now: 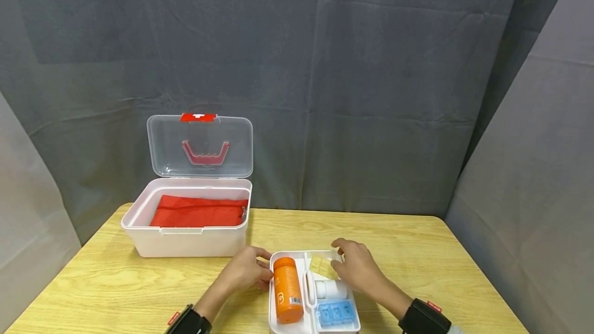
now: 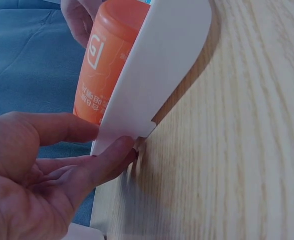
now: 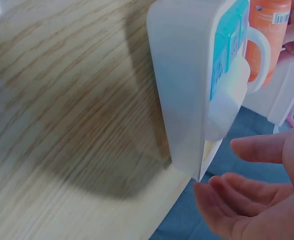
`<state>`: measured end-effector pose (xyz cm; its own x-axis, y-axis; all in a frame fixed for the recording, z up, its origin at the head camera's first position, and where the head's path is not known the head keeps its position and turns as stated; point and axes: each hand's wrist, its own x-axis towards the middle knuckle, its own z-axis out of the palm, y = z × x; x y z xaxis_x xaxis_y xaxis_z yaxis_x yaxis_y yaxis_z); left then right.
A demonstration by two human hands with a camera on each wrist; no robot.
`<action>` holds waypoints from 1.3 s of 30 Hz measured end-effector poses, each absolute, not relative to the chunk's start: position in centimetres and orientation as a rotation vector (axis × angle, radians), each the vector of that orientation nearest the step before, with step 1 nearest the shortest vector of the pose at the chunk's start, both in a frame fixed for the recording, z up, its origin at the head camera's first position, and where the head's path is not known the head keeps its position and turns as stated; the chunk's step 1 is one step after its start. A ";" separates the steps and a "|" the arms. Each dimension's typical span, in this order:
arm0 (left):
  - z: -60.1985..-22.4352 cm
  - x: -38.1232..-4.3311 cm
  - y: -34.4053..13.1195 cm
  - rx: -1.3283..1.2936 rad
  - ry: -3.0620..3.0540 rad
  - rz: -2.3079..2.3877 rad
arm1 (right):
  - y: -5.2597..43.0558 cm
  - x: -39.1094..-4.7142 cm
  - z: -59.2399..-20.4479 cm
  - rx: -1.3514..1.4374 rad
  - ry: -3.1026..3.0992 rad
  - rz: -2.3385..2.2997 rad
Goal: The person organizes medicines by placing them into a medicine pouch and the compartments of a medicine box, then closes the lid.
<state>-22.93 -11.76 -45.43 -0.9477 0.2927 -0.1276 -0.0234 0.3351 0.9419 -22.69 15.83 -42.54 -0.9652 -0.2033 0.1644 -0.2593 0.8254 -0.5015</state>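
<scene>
A white divided tray [image 1: 273, 307] with a raised middle handle [image 1: 309, 288] lies on the table. My left hand [image 1: 251, 269] pinches its left rim, one fingertip at the top edge and others against the outer wall [image 2: 159, 65]. At the far right corner is my right hand [image 1: 358, 266]; its fingertips touch the corner while the thumb stays apart over the inside. In the tray are an orange bottle [image 1: 287, 290], a translucent yellow case [image 1: 323, 266], a white bottle [image 1: 331, 289] and a blue pill organizer [image 1: 336, 313].
Left of the tray stands a white box [image 1: 187, 241] with its clear lid [image 1: 162, 143] raised, showing a red latch and handle. Inside it lies a red zippered pouch [image 1: 199, 212]. Grey cloth [image 1: 362, 117] hangs behind the wooden table [image 1: 408, 251] and at both sides.
</scene>
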 end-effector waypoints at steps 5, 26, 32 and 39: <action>-45.4 -22.9 -11.7 0.251 2.329 1.647 | 17.1 -22.4 -42.4 0.281 -3.031 0.917; -45.4 -25.2 -10.6 0.257 2.815 1.444 | 18.0 -23.6 -44.6 0.060 -2.893 1.615; -45.3 -25.6 -10.3 0.267 2.880 1.394 | 18.1 -23.8 -45.1 -0.009 -2.864 1.690; -44.0 -25.6 -10.1 0.324 2.917 1.348 | 18.0 -23.8 -45.2 -0.049 -2.852 1.673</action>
<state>-25.63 -10.09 -44.02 -0.9760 0.1436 0.1634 0.2175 0.6321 0.7437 -23.83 18.00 -45.22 -0.9860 -0.0576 -0.1566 0.1086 0.4909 -0.8644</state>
